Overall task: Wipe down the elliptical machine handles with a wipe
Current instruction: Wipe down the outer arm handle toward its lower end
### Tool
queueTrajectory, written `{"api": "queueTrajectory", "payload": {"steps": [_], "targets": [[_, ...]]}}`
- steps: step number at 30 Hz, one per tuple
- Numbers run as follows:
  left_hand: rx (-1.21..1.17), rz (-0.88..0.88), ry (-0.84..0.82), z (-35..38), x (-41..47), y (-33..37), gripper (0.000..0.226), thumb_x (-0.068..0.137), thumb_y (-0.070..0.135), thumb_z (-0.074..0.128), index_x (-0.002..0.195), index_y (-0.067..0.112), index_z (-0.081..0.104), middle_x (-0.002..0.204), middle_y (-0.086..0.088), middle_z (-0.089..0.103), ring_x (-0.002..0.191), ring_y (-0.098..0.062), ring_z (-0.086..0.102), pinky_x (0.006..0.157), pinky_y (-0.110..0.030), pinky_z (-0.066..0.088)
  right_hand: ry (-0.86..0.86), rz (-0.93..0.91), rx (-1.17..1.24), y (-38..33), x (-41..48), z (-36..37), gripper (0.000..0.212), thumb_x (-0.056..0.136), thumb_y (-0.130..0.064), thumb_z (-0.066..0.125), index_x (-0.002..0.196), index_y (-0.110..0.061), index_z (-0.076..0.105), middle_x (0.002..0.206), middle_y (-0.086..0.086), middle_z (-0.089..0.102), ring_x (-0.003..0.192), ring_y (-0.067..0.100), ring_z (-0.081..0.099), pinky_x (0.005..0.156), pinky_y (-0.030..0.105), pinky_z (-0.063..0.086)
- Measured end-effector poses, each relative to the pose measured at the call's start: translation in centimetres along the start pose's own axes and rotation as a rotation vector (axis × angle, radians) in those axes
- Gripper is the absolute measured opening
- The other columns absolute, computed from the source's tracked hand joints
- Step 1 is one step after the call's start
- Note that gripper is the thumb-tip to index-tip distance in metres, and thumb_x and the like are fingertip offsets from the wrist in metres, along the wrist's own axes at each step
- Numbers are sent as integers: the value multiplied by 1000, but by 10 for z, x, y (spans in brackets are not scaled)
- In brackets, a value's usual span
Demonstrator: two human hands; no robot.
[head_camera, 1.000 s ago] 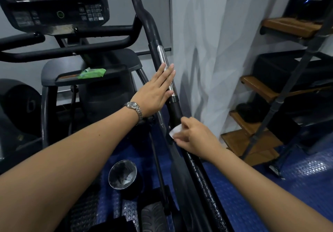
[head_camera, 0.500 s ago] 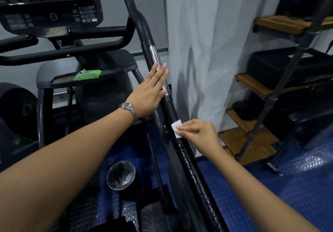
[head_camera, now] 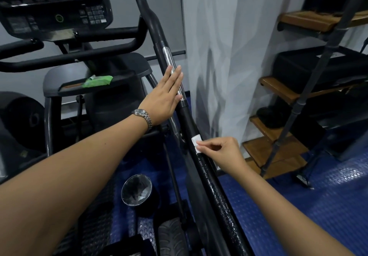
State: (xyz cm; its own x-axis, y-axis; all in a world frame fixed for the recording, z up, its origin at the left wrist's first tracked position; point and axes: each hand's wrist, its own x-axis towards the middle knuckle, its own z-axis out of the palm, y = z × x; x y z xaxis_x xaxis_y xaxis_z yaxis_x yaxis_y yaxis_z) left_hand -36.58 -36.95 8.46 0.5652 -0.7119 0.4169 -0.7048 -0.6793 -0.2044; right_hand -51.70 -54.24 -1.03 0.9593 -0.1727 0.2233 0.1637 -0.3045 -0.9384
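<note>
Sitting on the floor by the machine was a small round bin (head_camera: 131, 184), with a shiny liner inside and a white scrap near the bottom; the rest of its contents were hard to read. A shallow dark tray (head_camera: 69, 86) on the machine held a green wipe pack (head_camera: 97, 81), crumpled, flap up.

The handle (head_camera: 188, 120) was a long black tube, slanted, with a shiny metal strip (head_camera: 169, 56) set in higher up. Its lower stretch looked glossy and speckled.

The left hand (head_camera: 167, 98) lay flat against the metal strip, fingers straight and together, gripping nothing. A metal-link watch (head_camera: 142, 114) sat on that wrist. The right hand (head_camera: 225, 154) pinched a small white folded wipe (head_camera: 196, 141) between thumb and fingertips, pressing it on the black tube lower down, apart from the left hand.

The floor (head_camera: 298, 206) was blue rubber with raised round studs. Wooden steps (head_camera: 278, 150) on a dark frame stood at right.

The console (head_camera: 53, 6) was cut off at the top, its buttons blurred. Both ends of the handle ran out of frame.
</note>
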Motion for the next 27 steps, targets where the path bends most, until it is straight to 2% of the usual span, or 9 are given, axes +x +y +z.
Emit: {"api": "queueTrajectory", "payload": {"steps": [3,7,10,13,15,18,21,24,27], "targets": [[27,-28,27,1,-3,6,60,98,34,12,147,-1,10,156,-16,2,144,-28,-5,119,-39,6,-73,36,31,1,-9,-9,11,79,-15,78,84,-25,78,78,-4,76,80,17,72,78,30,57],[8,-26,8,7,-17,17,59,98,33,14,147,2,9,156,-15,-1,143,-23,-9,118,-38,2,-32,-27,-5,-2,-8,-2,21,82,-13,74,81,-33,75,74,-8,72,69,-1,64,65,17,48],[22,59,-26,12,-27,19,59,97,35,14,148,5,9,156,-13,-1,143,-23,-8,118,-38,4,-113,-124,-101,3,-27,-9,17,91,-20,64,102,-29,74,101,2,57,89,7,57,76,18,49],[0,60,-34,12,-29,20,59,97,35,14,148,5,11,157,-12,3,143,-22,-6,118,-37,4,-223,-233,-246,6,-41,-21,33,95,-38,48,119,-27,68,135,-9,46,125,5,45,102,13,36],[1,66,-33,12,-29,19,59,97,35,14,148,4,11,157,-13,4,144,-23,-5,118,-37,4,-317,-300,-306,6,-43,-26,38,98,-35,42,128,-24,61,144,-12,47,138,5,35,111,16,28],[11,77,-26,13,-29,19,59,97,33,15,148,3,12,157,-13,6,144,-23,-4,117,-35,2,-413,-315,-287,5,-40,-27,36,101,-25,41,133,-19,55,142,-11,49,139,4,34,116,25,26],[13,81,-31,12,-29,18,59,97,34,15,148,3,13,157,-14,6,143,-23,-4,117,-35,2,-422,-279,-327,-1,-34,-17,35,101,-24,41,132,-20,56,141,-13,48,138,-1,33,116,25,27],[15,80,-43,10,-29,18,59,98,34,15,148,3,11,157,-13,5,144,-23,-5,117,-35,3,-482,-279,-365,-7,-34,-18,33,103,-24,39,123,-22,64,133,-18,54,135,-5,34,112,21,31],[12,86,-52,8,-29,17,59,98,34,16,148,3,10,157,-13,4,143,-22,-5,117,-34,2,-539,-268,-324,-13,-26,-26,38,101,-26,37,111,-17,72,121,-12,65,129,-5,44,108,27,40]]}}
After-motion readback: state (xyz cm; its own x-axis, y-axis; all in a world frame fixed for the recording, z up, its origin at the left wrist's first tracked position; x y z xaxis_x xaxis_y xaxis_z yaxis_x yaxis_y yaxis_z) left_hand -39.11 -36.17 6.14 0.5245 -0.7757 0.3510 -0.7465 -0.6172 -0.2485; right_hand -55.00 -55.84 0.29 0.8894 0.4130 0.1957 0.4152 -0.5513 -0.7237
